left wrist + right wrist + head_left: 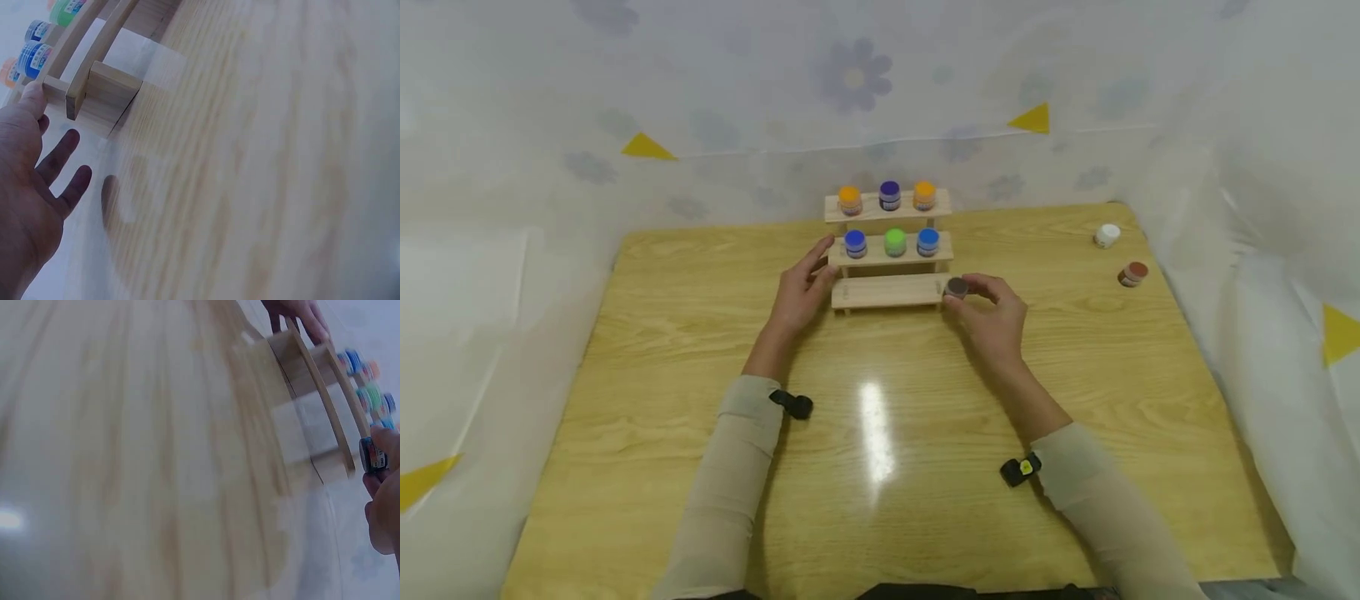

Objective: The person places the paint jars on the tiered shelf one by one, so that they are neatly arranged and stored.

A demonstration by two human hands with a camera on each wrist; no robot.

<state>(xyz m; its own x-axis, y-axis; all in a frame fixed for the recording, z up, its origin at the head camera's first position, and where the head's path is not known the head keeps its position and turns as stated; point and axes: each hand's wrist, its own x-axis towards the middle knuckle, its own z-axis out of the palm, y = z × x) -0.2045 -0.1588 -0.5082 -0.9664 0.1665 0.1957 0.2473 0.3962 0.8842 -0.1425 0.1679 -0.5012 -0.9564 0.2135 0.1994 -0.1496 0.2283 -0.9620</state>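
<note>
A small wooden three-step rack (pixel 887 290) stands toward the back of the table. My left hand (pixel 799 293) rests its fingertips against the left end of the middle step, its other fingers spread in the left wrist view. My right hand (pixel 997 321) pinches a small paint jar with a dark lid (pixel 957 288) by the right end of the bottom step. On the middle step sit a blue jar (pixel 855 244), a green jar (pixel 895 243) and a lighter blue jar (pixel 928 242). The top step carries a purple jar (pixel 890 196) between two orange jars (pixel 850 201).
At the table's right side lie a white jar (pixel 1107 236) and a reddish-brown jar (pixel 1132 274), both seemingly tilted. White floral sheeting (pixel 737 75) hangs behind and at both sides, with yellow triangles on it. Light glares off the wooden table (pixel 775 500).
</note>
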